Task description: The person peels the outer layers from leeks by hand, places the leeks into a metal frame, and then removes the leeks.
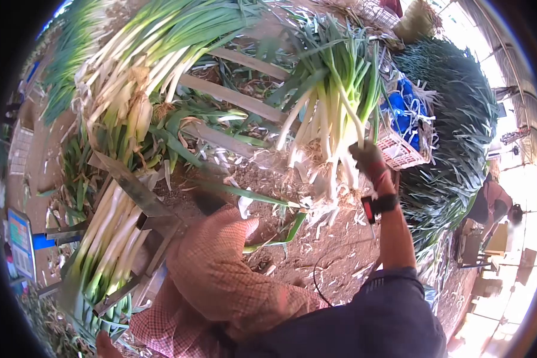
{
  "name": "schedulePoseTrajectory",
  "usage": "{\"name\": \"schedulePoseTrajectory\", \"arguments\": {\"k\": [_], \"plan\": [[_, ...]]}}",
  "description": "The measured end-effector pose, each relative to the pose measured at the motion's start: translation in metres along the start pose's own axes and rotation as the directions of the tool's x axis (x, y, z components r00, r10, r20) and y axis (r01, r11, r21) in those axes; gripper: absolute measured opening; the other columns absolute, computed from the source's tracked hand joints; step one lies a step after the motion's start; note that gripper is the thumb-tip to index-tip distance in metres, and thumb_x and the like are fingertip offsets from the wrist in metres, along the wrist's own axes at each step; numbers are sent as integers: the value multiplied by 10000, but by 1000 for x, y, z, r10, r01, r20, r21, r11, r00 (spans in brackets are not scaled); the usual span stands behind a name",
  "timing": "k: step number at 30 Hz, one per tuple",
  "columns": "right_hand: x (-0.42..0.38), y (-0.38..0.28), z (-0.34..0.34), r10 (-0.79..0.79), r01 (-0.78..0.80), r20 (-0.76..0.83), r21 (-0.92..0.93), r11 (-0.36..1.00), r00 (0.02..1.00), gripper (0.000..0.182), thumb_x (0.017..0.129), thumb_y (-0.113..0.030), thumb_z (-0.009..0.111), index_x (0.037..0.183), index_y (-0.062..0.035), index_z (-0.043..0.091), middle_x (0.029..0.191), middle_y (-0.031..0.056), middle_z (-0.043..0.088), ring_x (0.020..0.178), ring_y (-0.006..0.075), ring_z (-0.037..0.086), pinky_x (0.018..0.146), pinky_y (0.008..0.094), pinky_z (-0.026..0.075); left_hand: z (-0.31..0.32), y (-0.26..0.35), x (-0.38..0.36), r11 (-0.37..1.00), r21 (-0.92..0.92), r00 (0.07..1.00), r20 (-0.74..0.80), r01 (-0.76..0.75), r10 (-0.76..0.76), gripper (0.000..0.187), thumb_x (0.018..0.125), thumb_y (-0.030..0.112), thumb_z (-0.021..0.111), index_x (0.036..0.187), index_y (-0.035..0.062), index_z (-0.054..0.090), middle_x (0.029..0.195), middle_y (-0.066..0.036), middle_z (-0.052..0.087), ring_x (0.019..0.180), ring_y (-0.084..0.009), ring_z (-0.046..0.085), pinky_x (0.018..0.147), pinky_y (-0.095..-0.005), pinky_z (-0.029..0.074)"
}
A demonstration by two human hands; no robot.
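My right hand (371, 164), in a dark and red glove, is closed around a pale leek stalk (353, 113) at the right side of a loose leek bunch (325, 104). The bunch's roots hang towards the littered ground. On that wrist is a black band with a red and black object (369, 210). At the bottom left, only part of my left hand (106, 346) shows, close to the green leaves of several leeks (110, 238) lying in a metal frame (134, 185). Its fingers are mostly out of view.
Wooden slats (238, 95) support more leeks (161, 53) at the upper left. A pink crate (403, 149) holding blue material stands beside a large leek pile (450, 137). A display panel (21, 244) is at far left. Another person (489, 200) bends at the right.
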State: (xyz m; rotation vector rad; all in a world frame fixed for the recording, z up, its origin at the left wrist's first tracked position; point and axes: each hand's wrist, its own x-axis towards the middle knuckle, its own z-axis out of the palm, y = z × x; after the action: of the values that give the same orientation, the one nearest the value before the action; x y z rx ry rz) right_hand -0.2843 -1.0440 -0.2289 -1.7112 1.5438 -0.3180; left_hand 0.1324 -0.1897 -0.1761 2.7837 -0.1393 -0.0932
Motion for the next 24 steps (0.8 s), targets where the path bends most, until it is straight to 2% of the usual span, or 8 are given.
{"name": "schedulePoseTrajectory", "arguments": {"k": [6,9,16,18,19,20,23,24], "plan": [[-1,11,35,-92,54,-116,-298,953,989,595,783,-531,768,994,21,698,866,188,732,794,293,719,744,399,565,-14,107,5,997,-66,999,11,-31,32,331,1020,166,574,1268,-44,637,1181,-162,701,1081,-272,658,993,-368,486],[-6,-35,39,-44,-1,-86,-467,884,995,728,758,-637,779,1066,19,709,1030,236,729,983,367,702,870,422,525,0,120,5,964,-226,985,-134,-137,108,296,995,148,622,1160,-94,666,1055,-151,721,913,-216,651,837,-333,518],[47,-11,27,94,-58,67,-415,908,993,610,764,-501,797,1017,51,740,938,183,740,820,244,687,768,386,539,5,103,-33,934,-250,956,-210,-255,204,277,984,122,638,1152,-97,661,1057,-138,716,938,-211,647,861,-329,505],[40,-27,16,28,-29,-10,-407,913,1000,545,757,-443,784,939,68,743,860,158,728,751,218,667,705,376,536,-1,81,-39,961,-217,978,-158,-171,139,281,987,113,635,1172,-97,664,1071,-158,712,949,-232,643,886,-357,509],[69,-7,17,-34,21,-35,-324,946,999,430,775,-370,776,869,49,753,807,132,716,724,201,661,677,365,530,-3,73,-43,970,-174,974,-180,-172,140,283,988,117,635,1169,-98,668,1084,-168,713,956,-244,654,884,-360,515],[56,-18,9,-133,134,-31,36,990,991,320,816,-269,746,899,40,747,811,107,703,696,214,670,656,352,546,-4,68,-46,976,-132,969,-201,-171,143,286,989,122,634,1166,-99,671,1097,-178,715,964,-257,664,881,-363,521],[48,-41,-13,-104,-91,262,635,768,959,258,945,-167,625,1092,38,679,911,106,676,741,223,680,697,356,595,-6,52,-40,880,-242,894,-301,-409,333,292,996,136,624,1160,-98,679,1127,-192,717,978,-282,682,888,-372,533],[48,-34,-15,-339,211,162,522,826,927,249,942,-166,633,1072,41,684,897,112,679,736,230,679,693,355,590,-11,80,-42,798,-307,841,-352,-519,412,294,999,141,619,1159,-97,681,1135,-194,717,981,-288,686,893,-375,536]]}}
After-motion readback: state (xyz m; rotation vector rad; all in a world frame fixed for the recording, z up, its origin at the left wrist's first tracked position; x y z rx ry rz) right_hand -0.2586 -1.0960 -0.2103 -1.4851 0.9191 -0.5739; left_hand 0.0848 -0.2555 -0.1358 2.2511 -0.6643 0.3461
